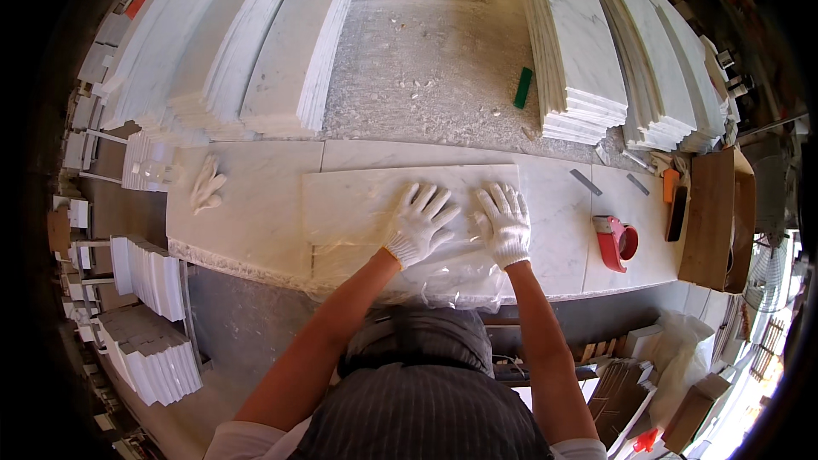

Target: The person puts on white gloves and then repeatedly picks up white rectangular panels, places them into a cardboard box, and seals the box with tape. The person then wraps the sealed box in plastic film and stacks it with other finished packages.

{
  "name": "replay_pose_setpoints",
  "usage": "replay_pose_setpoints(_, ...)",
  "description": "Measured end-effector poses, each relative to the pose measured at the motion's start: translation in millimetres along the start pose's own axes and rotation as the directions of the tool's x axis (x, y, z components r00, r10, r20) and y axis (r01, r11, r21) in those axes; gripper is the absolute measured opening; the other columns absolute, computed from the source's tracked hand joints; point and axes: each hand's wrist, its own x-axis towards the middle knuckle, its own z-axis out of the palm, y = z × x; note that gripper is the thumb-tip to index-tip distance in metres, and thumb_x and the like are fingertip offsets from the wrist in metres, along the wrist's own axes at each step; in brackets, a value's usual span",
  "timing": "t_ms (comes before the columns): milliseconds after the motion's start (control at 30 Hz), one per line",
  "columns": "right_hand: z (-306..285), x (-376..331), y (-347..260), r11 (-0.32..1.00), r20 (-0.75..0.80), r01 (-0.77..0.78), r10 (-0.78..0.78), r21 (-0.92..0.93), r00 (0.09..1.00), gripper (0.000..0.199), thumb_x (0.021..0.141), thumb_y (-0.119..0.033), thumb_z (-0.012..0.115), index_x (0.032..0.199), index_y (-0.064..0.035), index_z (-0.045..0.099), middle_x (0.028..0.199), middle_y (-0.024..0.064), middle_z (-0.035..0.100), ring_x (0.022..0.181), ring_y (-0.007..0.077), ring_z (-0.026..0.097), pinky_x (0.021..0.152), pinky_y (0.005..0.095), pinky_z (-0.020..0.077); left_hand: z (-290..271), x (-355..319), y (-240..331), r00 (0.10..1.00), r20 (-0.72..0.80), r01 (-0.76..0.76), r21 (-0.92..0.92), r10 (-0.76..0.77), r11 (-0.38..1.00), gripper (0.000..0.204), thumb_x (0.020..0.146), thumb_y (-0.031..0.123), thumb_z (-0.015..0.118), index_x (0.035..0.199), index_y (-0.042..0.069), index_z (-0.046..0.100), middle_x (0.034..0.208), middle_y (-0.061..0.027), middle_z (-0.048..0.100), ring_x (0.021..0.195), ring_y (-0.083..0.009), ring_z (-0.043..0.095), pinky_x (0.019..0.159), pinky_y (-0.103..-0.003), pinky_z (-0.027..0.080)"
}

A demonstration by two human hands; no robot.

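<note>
A white marble slab (349,196) lies flat on the pale stone worktop in front of me. Both my hands wear white knit gloves. My left hand (419,223) rests on the slab's middle with its fingers spread. Beside it, my right hand (506,223) lies flat near the slab's right end, fingers stretched out. Clear plastic film (460,283) bunches below my hands, along the worktop's near edge; how far it covers the slab is hard to make out.
Stacked marble slabs stand at the far left (294,55) and far right (584,34). A spare white glove (207,185) lies to the left. Rightward are a red tape dispenser (608,243), a black brush-like tool (676,213) and a cardboard box (711,221). A green block (522,88) lies beyond the worktop.
</note>
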Motion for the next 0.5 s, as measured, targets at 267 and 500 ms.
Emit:
replay_pose_setpoints(267, -29.3, -107.4, 18.1, 0.847, -0.239, -0.511, 0.531, 0.145, 0.813, 0.067, 0.084, -0.033, 0.077, 0.137, -0.0014, 0.052, 0.137, 0.0213, 0.054, 0.124, 0.0396, 0.053, 0.105, 0.0487, 0.0421, -5.4, 4.8, 0.8, 1.0, 0.018, 0.012, -0.013, -0.012, 1.0, 0.051, 0.09, 0.046, 0.064, 0.135, 0.022, 0.059, 0.143, -0.0089, 0.053, 0.134, -0.0326, 0.044, 0.116, -0.056, 0.025)
replay_pose_setpoints(500, -31.5, -245.6, -45.3, 0.246, 0.505, -0.941, 0.797, 0.231, 0.332, 0.077, 0.079, -0.046, 0.083, 0.131, 0.0033, 0.054, 0.13, 0.0215, 0.059, 0.12, 0.0319, 0.058, 0.099, 0.0435, 0.0474, 1.6, 5.4, 1.9, 0.999, -0.031, -0.019, 0.001, 0.019, 1.0, 0.05, 0.088, 0.043, 0.065, 0.133, 0.02, 0.061, 0.141, -0.0116, 0.054, 0.13, -0.0348, 0.047, 0.113, -0.057, 0.029)
